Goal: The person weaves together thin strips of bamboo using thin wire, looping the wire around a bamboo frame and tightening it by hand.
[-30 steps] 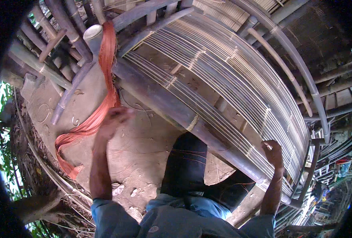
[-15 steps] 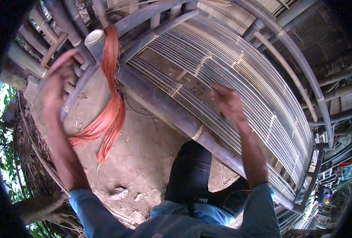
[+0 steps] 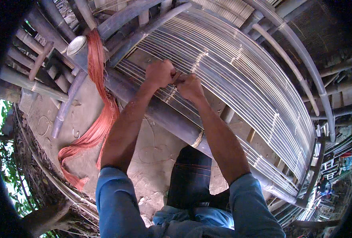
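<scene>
My left hand point(image 3: 160, 74) and my right hand point(image 3: 191, 87) are close together over a gap in a bamboo slat bench point(image 3: 239, 85). Both are closed, with fingers pinched toward each other. A short brown piece point(image 3: 177, 75) shows between them, at the slats; whether they grip it or a thin strand is too small to tell. Pale lashings point(image 3: 199, 60) tie the slats at intervals. Along the near side runs a thick bamboo pole point(image 3: 156, 109), under my forearms. Left of my left arm, a long hank of orange-red fibre point(image 3: 98, 59) drapes from a bamboo pole end down to the ground.
The round cut pole end point(image 3: 77, 45) stands at the bench's left corner, among several bamboo poles. Curved bamboo rails point(image 3: 303, 51) border the far right. Bare earth point(image 3: 152, 139) lies below, with thin loose strands. My knee point(image 3: 189, 170) is close to the near pole.
My left hand has swung from the far left, near the fibre hank, over to the bench. My right hand has shifted left, and the two now meet. The hank's lower end hangs differently.
</scene>
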Tool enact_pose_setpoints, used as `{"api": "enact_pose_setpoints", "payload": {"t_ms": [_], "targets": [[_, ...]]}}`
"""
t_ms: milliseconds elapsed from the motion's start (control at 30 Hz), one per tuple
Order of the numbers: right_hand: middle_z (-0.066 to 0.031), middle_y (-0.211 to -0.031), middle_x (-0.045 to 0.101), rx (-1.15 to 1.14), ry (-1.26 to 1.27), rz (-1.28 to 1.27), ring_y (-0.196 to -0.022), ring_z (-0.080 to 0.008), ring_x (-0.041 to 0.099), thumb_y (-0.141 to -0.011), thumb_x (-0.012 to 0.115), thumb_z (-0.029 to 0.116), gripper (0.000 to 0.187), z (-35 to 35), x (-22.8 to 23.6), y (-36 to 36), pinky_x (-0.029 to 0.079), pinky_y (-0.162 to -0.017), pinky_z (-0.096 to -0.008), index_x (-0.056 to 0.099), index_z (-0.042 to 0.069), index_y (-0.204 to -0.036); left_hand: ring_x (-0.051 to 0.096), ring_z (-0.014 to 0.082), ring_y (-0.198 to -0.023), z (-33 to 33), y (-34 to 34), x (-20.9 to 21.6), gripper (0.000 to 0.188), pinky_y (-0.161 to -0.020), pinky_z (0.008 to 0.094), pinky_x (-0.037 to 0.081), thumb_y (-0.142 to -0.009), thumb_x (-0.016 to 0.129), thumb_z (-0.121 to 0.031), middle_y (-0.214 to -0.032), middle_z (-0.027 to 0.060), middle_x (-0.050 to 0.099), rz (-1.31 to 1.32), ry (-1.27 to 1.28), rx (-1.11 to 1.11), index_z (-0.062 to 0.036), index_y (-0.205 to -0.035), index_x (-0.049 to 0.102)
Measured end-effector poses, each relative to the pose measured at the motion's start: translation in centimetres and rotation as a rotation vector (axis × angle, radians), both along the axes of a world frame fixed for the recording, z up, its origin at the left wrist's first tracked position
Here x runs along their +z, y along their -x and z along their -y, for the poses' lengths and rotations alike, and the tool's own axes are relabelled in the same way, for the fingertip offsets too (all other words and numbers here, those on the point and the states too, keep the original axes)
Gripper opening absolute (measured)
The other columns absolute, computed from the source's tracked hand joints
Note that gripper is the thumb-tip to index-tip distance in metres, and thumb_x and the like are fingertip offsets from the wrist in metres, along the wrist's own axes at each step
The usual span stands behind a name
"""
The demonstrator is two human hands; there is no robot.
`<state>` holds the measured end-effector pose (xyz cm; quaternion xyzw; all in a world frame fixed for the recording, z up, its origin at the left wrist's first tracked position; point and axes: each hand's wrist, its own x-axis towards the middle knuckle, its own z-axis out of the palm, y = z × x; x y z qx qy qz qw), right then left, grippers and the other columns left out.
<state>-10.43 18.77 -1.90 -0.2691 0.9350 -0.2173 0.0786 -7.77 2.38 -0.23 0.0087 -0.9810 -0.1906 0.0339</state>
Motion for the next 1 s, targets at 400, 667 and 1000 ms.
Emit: {"api": "enact_pose_setpoints", "payload": {"t_ms": [400,667,1000], "targets": [[-0.0021,-0.086,0.072,-0.034,0.761,0.491,-0.079,-0.0133,0.065,-0.098,0.060,0.011,0.016,-6.2,8.1,-4.1,0.053,-0.077,-0.0299,0.073,0.003,-0.104,0.059,0.0082,-0.065,1.4,-7.3,8.9,0.074,-0.047,0.0178,0.043,-0.090,0.069,-0.016,-0.112,0.0136,0.071,0.347,-1.543,-0.197,-0.0152,-0.156,0.033],[-0.0016,-0.090,0.070,0.096,0.624,0.245,-0.074,-0.0086,0.055,-0.099,0.065,0.021,0.020,-5.9,10.5,-6.3,0.046,-0.069,-0.0262,0.074,0.004,-0.103,0.069,0.0270,-0.076,-0.1,-10.7,11.9,0.042,-0.094,0.0393,0.050,-0.076,0.076,-0.023,-0.081,0.0075,0.073,-0.093,-0.189,0.044,-0.0185,-0.118,0.071],[-0.0088,-0.082,0.069,0.228,0.667,0.031,-0.074,-0.0159,0.061,-0.096,0.067,0.021,0.018,-0.8,13.4,-8.7,0.051,-0.071,-0.0312,0.073,0.004,-0.101,0.065,0.0324,-0.090,7.2,-21.6,20.4,0.013,-0.095,0.0438,0.047,-0.077,0.074,-0.019,-0.084,0.0145,0.071,-0.558,0.514,0.203,-0.0099,-0.085,0.073]]}}
